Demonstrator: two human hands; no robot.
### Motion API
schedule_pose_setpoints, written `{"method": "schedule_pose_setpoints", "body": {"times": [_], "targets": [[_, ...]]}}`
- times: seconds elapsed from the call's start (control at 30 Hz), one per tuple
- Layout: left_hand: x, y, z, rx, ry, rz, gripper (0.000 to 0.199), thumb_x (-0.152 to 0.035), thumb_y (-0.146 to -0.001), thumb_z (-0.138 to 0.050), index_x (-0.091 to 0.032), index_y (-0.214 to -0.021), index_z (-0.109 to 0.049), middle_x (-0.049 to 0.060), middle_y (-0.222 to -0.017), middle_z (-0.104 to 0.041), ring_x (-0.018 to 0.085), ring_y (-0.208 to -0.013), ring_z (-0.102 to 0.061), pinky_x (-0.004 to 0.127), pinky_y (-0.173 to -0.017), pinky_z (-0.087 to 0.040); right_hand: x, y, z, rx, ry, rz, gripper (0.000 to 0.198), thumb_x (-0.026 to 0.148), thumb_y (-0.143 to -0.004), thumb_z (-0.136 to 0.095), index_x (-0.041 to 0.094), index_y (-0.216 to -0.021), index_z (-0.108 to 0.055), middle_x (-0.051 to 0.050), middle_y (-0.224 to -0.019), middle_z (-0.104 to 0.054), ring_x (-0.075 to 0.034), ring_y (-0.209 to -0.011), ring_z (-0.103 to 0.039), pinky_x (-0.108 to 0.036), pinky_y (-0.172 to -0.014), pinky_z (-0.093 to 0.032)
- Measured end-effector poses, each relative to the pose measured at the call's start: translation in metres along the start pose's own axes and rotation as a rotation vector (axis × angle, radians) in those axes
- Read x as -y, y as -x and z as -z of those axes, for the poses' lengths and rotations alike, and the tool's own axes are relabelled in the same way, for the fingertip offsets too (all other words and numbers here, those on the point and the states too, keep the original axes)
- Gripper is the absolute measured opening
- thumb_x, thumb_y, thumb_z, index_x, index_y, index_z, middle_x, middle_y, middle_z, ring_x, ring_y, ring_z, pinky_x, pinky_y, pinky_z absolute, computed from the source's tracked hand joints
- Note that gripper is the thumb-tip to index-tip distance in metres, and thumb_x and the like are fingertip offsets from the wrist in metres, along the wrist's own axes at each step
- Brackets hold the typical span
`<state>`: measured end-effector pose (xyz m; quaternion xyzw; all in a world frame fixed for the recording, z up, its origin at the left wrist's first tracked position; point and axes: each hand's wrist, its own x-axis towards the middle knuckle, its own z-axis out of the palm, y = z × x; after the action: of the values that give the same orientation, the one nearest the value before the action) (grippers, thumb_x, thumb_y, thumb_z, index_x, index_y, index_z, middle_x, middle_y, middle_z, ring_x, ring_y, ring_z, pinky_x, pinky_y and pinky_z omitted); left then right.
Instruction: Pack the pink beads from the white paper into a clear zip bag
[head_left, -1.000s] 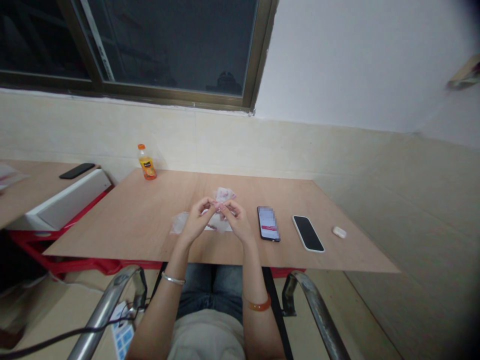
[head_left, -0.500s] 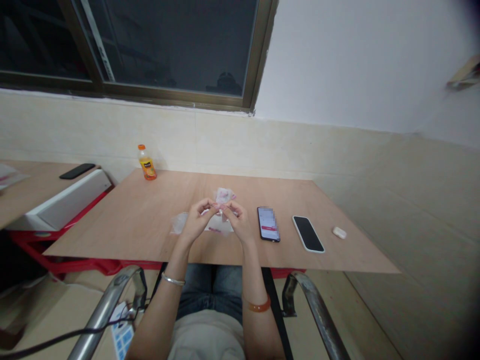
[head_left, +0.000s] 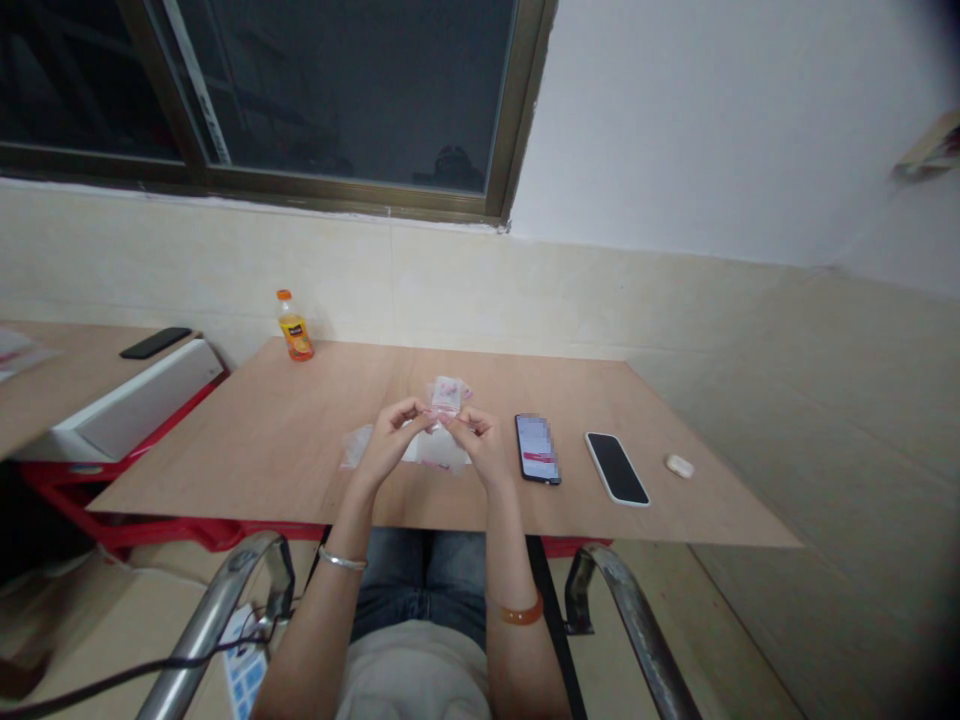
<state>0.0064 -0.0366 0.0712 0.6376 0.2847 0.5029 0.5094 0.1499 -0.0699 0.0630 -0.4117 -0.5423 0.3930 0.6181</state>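
Over the middle of the wooden table, my left hand and my right hand meet with their fingertips close together. Both are closed in a pinch on the near edge of a small clear plastic bag with pinkish-white contents or print. Exactly what is inside the bag is too small to make out. Under my hands lies a white sheet or packet with faint pink marks, partly covered by them. Another piece of clear plastic rests beside my left hand.
Right of my hands lie a phone with a lit screen, a white-edged phone with a dark screen and a small white case. An orange drink bottle stands at the back left. Metal armrests flank me below the table.
The small bag has turned a little and looks flatter and squarer beyond my fingertips. My hands have shifted only slightly, still pinching, and the white sheet beneath shows more.
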Motion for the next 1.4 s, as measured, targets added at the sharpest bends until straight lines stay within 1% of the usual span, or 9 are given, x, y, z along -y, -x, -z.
{"method": "schedule_pose_setpoints", "body": {"times": [0.2,0.43,0.57,0.7,0.9,1.07,1.2,1.3,1.4], "targets": [[-0.004,0.001,-0.001,0.005,-0.009,0.050,0.025,-0.033,-0.073,-0.065,-0.015,-0.059,-0.054,-0.002,-0.060,-0.052,0.010,-0.060,-0.046,0.022,-0.061,-0.036,-0.002,0.000,0.002,-0.008,-0.057,-0.032,0.052,0.043,-0.069,-0.067,0.019,-0.047,-0.027,0.007,-0.047,-0.025,-0.005,-0.045,-0.022,-0.022,-0.046,-0.020],[0.003,-0.001,0.000,0.044,-0.016,0.069,0.026,-0.032,-0.074,-0.064,-0.015,-0.059,-0.052,-0.003,-0.060,-0.048,0.010,-0.061,-0.044,0.021,-0.059,-0.034,-0.006,-0.003,0.014,0.091,-0.027,-0.087,0.054,0.049,-0.070,-0.066,0.019,-0.046,-0.028,0.007,-0.046,-0.027,-0.006,-0.045,-0.024,-0.022,-0.046,-0.021],[0.004,-0.003,0.002,0.127,-0.057,0.092,0.025,-0.036,-0.078,-0.060,-0.015,-0.066,-0.056,-0.001,-0.065,-0.053,0.011,-0.065,-0.049,0.021,-0.062,-0.037,-0.011,-0.005,0.026,0.149,-0.004,-0.121,0.043,0.048,-0.073,-0.065,0.017,-0.051,-0.043,0.006,-0.049,-0.038,-0.006,-0.047,-0.033,-0.021,-0.049,-0.026],[0.008,-0.004,0.003,0.209,-0.128,0.108,0.026,-0.039,-0.080,-0.057,-0.014,-0.077,-0.064,0.003,-0.074,-0.061,0.014,-0.073,-0.054,0.023,-0.069,-0.041,-0.015,-0.007,0.033,0.186,0.022,-0.138,0.029,0.044,-0.072,-0.067,0.016,-0.069,-0.062,0.003,-0.060,-0.054,-0.008,-0.054,-0.045,-0.021,-0.055,-0.033],[0.024,-0.011,0.005,0.177,-0.165,0.115,0.024,-0.037,-0.074,-0.065,-0.014,-0.080,-0.070,0.007,-0.084,-0.069,0.017,-0.079,-0.060,0.027,-0.074,-0.045,-0.024,-0.012,0.042,0.196,0.142,-0.145,0.029,0.043,-0.072,-0.066,0.016,-0.083,-0.072,-0.004,-0.080,-0.069,-0.013,-0.069,-0.057,-0.024,-0.065,-0.041],[0.037,-0.021,0.015,0.144,-0.253,0.118,0.025,-0.037,-0.070,-0.069,-0.014,-0.077,-0.072,0.007,-0.078,-0.070,0.016,-0.071,-0.060,0.026,-0.067,-0.046,-0.033,-0.022,0.053,0.239,0.225,-0.164,0.027,0.038,-0.072,-0.065,0.016,-0.084,-0.073,-0.005,-0.079,-0.071,-0.015,-0.069,-0.060,-0.027,-0.070,-0.044],[0.049,-0.045,0.023,0.168,-0.330,0.140,0.022,-0.034,-0.068,-0.069,-0.013,-0.075,-0.072,0.005,-0.067,-0.068,0.015,-0.060,-0.057,0.025,-0.057,-0.043,-0.047,-0.048,0.057,0.225,0.385,-0.096,0.022,0.034,-0.072,-0.064,0.016,-0.081,-0.074,-0.005,-0.080,-0.072,-0.017,-0.070,-0.061,-0.028,-0.068,-0.045],[0.057,-0.083,0.025,0.140,-0.423,0.076,0.014,-0.025,-0.068,-0.067,-0.012,-0.070,-0.070,0.007,-0.070,-0.069,0.015,-0.063,-0.059,0.025,-0.060,-0.045,-0.053,-0.088,0.054,0.204,0.580,-0.108,0.017,0.026,-0.072,-0.063,0.014,-0.074,-0.074,-0.005,-0.069,-0.070,-0.015,-0.061,-0.059,-0.025,-0.059,-0.043],[0.065,-0.129,0.023,0.062,-0.642,-0.003,0.014,-0.020,-0.073,-0.060,-0.010,-0.079,-0.069,0.010,-0.082,-0.070,0.016,-0.071,-0.060,0.026,-0.067,-0.046,-0.054,-0.135,0.049,0.118,0.819,-0.106,0.024,0.026,-0.079,-0.055,0.012,-0.084,-0.073,-0.009,-0.079,-0.071,-0.016,-0.065,-0.060,-0.024,-0.060,-0.043]]}}
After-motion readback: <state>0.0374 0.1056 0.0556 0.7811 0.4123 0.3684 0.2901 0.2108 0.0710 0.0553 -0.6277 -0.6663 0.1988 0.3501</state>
